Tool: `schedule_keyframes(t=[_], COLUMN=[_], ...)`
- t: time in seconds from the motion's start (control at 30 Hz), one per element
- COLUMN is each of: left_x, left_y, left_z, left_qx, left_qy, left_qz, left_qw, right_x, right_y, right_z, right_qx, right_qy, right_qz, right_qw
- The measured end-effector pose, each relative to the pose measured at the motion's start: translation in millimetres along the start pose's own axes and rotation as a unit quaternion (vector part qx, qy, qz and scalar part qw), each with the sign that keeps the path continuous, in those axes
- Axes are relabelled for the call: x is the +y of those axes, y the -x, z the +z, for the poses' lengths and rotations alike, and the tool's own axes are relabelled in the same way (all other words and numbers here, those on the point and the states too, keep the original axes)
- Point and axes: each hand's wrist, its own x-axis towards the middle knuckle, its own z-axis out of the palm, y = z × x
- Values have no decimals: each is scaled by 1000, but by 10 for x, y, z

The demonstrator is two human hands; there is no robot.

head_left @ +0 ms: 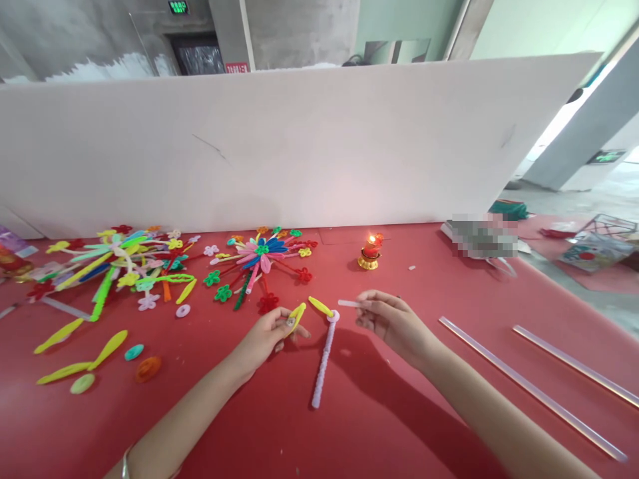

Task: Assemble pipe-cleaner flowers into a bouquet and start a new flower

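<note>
My left hand (276,332) pinches a yellow pipe-cleaner leaf (298,316) between thumb and fingers. In my right hand (392,324) is a short piece of translucent glue stick (348,303), its free end pointing left. Between the hands, a lilac pipe-cleaner stem (324,366) lies on the red table (259,426) with a lilac ring (333,317) at its upper end. Another yellow leaf (320,306) lies against that ring; whether it is fixed there I cannot tell. Beyond my right hand a small red candle (371,249) burns in a gold holder (368,263).
Two long glue sticks (529,386) lie at the right. Colourful pipe-cleaner flower bunches (264,251) fill the back left. Loose yellow leaves (110,348), a teal disc (134,352) and an orange disc (148,368) lie at left. A white panel (279,153) stands behind the table.
</note>
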Motion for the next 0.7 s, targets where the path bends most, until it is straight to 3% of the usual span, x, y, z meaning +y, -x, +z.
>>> schedule_keyframes(t=[0.23, 0.33, 0.57, 0.7], left_x=[-44, -59, -60, -14], left_y=[-9, 3, 118, 157], left_z=[13, 25, 89, 149], left_qx=[-26, -50, -44, -71], left_qy=[32, -20, -184, -122], left_qz=[-11, -16, 54, 18], left_qw=[999, 998, 980, 990], right_x=[102, 164, 220, 201], right_y=[131, 141, 183, 205], right_z=[100, 120, 168, 191], right_qx=[8, 20, 13, 9], right_qy=[38, 69, 77, 74], right_qz=[-1, -5, -20, -24], right_qw=[999, 997, 997, 997])
